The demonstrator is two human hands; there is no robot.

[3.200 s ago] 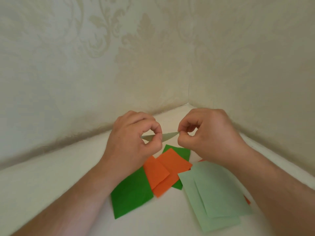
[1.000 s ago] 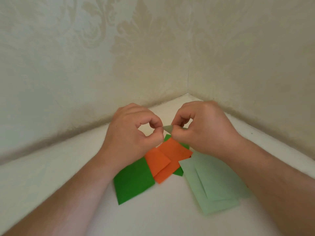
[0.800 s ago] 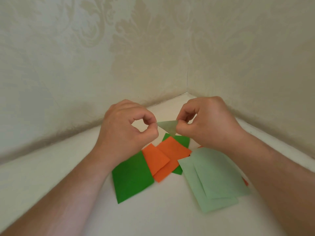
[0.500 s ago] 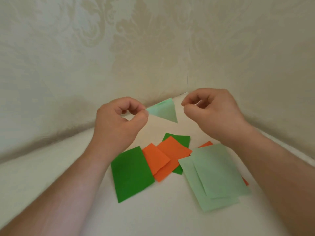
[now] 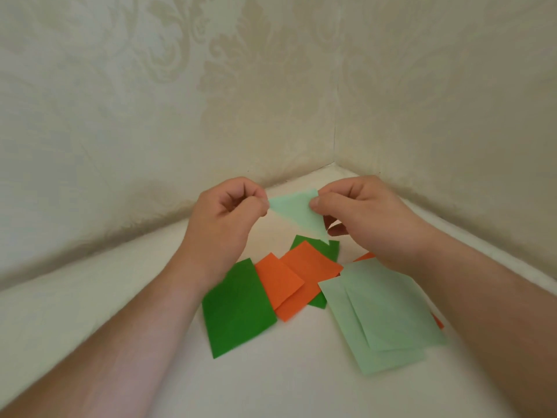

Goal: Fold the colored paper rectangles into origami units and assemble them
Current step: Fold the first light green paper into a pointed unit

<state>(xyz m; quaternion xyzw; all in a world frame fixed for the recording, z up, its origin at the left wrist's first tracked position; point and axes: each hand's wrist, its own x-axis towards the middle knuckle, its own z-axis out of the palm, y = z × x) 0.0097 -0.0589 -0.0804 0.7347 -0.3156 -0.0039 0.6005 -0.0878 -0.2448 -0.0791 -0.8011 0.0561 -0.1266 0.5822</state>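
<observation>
Head view: a person's left hand (image 5: 224, 217) and right hand (image 5: 360, 212) hold a pale green folded triangle (image 5: 297, 213) in the air above a white worktop (image 5: 120, 297) set into a corner of patterned cream walls (image 5: 150, 101). The left grip is a thumb-and-forefinger pinch on the triangle's left tip; the right grip pinches its upper right corner, with the remaining fingers curled loosely behind the paper. The unit's long point hangs down toward the loose sheets below, clear of them

The paper looks very light and thin, stiff only along its creases, so it should bend or crumple under any squeeze across its face; the corners and folded edges seem the sound places to take hold, as both hands do now

On the worktop beneath the hands lie the unfolded rectangles in an overlapping spread: two dark green sheets, one large (image 5: 238, 309) at the left and one (image 5: 319, 251) largely buried under the orange; two orange sheets (image 5: 298, 282) overlapping in the middle; two pale green sheets (image 5: 388, 321) stacked at the right; and slivers of further orange (image 5: 437, 321) showing from beneath that pale stack, their number impossible to tell. One folded unit is visible, so assembly seems far off
</observation>
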